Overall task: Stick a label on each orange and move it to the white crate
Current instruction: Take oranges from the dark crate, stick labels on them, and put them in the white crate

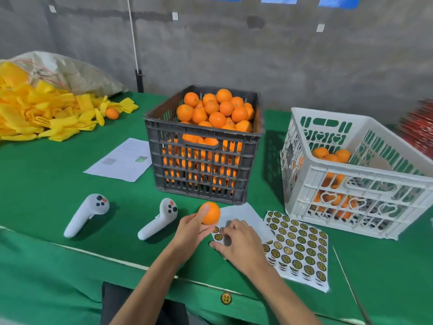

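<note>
- Head view: an orange (210, 213) is gripped by the left hand (191, 227), thumb laid up its near side and fingers curled round behind it, just above the green worktop (46, 174).
- Right hand (239, 240) is laid on a label sheet (243, 214), its fingers bent down onto the paper beside two round labels (217, 233) at the sheet's left edge; whether a label is pinched cannot be told.
- Just right of that hand, a fuller sheet of labels (300, 249) is spread flat, its rows of round dark-and-gold stickers reaching toward the worktop's near edge.
- One single sticker (226, 298) is seen stuck on the front edge of the worktop, between the two forearms.
- To the left of the held orange, two white controllers (161, 218) (87, 214) are laid on the cloth, apart from each other.
- Behind the hands, a dark crate (203, 146) is heaped with oranges above its rim.
- At the right, a white crate (351, 184) is set, with a few oranges (331, 156) lying in it, well below the rim.
- A printed paper (121, 160) lies left of the dark crate.
- Farther left, a heap of yellow foam sleeves (35, 113) is piled, with one loose orange (112, 113) at its edge and a pale sack (70, 71) behind it.
</note>
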`<act>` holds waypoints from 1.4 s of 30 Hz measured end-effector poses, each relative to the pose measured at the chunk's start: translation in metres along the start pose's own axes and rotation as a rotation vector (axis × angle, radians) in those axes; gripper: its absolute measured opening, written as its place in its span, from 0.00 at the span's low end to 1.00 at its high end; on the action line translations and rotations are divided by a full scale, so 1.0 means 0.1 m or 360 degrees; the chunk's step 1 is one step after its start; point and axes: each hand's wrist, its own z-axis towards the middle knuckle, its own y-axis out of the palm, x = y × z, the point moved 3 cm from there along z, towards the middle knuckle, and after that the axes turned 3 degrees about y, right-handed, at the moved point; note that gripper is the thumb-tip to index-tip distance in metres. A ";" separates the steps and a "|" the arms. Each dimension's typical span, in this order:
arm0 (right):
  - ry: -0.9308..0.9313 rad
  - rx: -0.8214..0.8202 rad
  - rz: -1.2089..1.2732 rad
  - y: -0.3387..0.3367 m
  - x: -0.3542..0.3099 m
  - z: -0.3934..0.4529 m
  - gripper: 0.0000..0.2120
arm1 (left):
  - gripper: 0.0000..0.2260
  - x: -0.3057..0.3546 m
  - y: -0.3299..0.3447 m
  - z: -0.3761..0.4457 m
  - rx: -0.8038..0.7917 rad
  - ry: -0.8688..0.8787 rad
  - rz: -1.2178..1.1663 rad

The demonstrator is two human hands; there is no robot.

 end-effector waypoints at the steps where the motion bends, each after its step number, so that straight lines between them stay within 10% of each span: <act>1: -0.0025 0.0006 -0.0009 0.02 0.00 0.01 0.21 | 0.32 0.00 -0.01 0.00 0.0020 -0.0018 -0.0086; 11: -0.0028 0.0191 0.0208 0.05 0.03 0.02 0.15 | 0.32 -0.03 0.03 -0.01 0.0095 0.0000 -0.0120; 32: 0.0254 -0.0417 0.0617 -0.08 0.09 0.23 0.06 | 0.27 -0.10 0.09 -0.03 0.0062 0.0125 0.0004; 42: 0.0346 0.0490 0.1004 -0.26 0.08 0.16 0.06 | 0.16 -0.04 0.16 -0.05 0.0123 0.0041 0.0212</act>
